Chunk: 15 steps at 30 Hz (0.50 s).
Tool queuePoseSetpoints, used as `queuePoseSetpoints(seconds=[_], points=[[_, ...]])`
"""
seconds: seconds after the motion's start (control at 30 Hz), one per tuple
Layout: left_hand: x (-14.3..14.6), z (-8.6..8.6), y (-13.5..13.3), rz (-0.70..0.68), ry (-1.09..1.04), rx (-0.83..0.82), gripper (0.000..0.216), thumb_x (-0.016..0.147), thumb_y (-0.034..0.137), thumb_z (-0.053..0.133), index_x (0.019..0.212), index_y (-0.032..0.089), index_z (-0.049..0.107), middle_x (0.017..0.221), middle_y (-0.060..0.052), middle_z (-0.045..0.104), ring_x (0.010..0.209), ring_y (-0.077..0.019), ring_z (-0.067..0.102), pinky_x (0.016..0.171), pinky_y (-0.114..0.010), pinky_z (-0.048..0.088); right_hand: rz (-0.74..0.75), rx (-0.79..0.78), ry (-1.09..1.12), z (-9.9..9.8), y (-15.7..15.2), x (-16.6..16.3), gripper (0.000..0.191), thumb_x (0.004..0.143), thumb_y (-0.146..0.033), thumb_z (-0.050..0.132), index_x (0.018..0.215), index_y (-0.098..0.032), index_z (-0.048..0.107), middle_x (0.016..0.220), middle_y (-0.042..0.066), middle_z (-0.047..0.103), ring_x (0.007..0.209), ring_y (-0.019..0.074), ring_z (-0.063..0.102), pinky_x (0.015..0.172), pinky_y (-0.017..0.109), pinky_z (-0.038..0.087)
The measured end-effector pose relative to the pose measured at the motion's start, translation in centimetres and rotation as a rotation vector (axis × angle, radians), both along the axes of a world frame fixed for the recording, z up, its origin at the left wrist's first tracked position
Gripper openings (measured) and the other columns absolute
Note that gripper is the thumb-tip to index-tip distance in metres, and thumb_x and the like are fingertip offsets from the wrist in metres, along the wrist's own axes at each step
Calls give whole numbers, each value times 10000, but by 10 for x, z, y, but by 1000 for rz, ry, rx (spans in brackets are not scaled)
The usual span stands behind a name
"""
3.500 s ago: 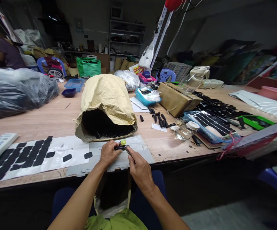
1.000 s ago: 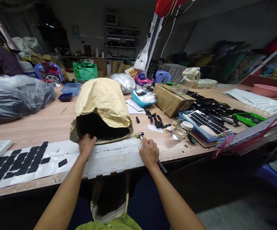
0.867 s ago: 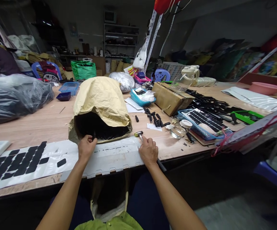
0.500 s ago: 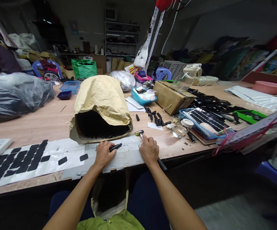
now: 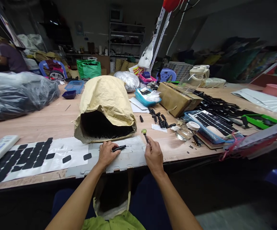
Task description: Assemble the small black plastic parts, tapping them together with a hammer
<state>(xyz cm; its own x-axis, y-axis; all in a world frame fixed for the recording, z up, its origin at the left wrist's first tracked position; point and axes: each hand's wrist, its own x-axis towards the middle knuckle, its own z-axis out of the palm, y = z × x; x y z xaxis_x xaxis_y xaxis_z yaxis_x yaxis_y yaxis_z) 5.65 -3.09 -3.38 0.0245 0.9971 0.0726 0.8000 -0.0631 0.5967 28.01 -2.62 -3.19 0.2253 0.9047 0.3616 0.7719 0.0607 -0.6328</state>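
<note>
My left hand rests on the grey board at the table's front edge. Its fingers are closed on a black tube-shaped part, which lies almost flat and points right. To the right, my right hand grips the handle of a small hammer with a yellow-green face, its head raised toward the far side. Just beyond my hands, a large tan sack lies with its mouth toward me; the inside is dark, with black pieces in it. Several similar black parts lie loose past the hammer.
At left, a white sheet bears black rounded pads beside a white box. A cardboard box, a blue basket and a clear jar stand to the right. A person sits far left.
The hammer has tilted in my right hand, so its yellow-green face now shows toward me. My left hand keeps its hold on the black part. The whole view has shifted slightly.
</note>
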Motion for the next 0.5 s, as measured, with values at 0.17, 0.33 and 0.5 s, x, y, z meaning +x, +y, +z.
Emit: queuePoseSetpoints(seconds=[0.17, 0.33, 0.5], points=[[0, 0, -1, 6, -17, -11, 168, 796, 314, 685, 953, 269, 721, 956, -11, 673, 1022, -239, 517, 904, -380, 352, 379, -35, 164, 7, -35, -29, 375, 947, -235, 396, 1252, -193, 610, 1110, 85, 644, 1031, 175, 602, 932, 297, 488], [1, -2, 0, 15, -22, -15, 161, 786, 314, 698, 940, 280, 733, 939, -3, 673, 1009, -229, 516, 893, -374, 343, 429, -33, 59, -1, -47, -44, 407, 953, -204, 364, 1297, -208, 580, 1056, 79, 638, 998, 178, 618, 889, 300, 512], [1, -2, 0, 15, -34, -27, 154, 790, 313, 690, 934, 281, 734, 954, -1, 671, 1013, -225, 512, 900, -380, 333, 410, -34, -20, -1, -48, -45, 402, 947, -184, 366, 1281, -198, 589, 994, 74, 628, 932, 179, 627, 836, 298, 522]])
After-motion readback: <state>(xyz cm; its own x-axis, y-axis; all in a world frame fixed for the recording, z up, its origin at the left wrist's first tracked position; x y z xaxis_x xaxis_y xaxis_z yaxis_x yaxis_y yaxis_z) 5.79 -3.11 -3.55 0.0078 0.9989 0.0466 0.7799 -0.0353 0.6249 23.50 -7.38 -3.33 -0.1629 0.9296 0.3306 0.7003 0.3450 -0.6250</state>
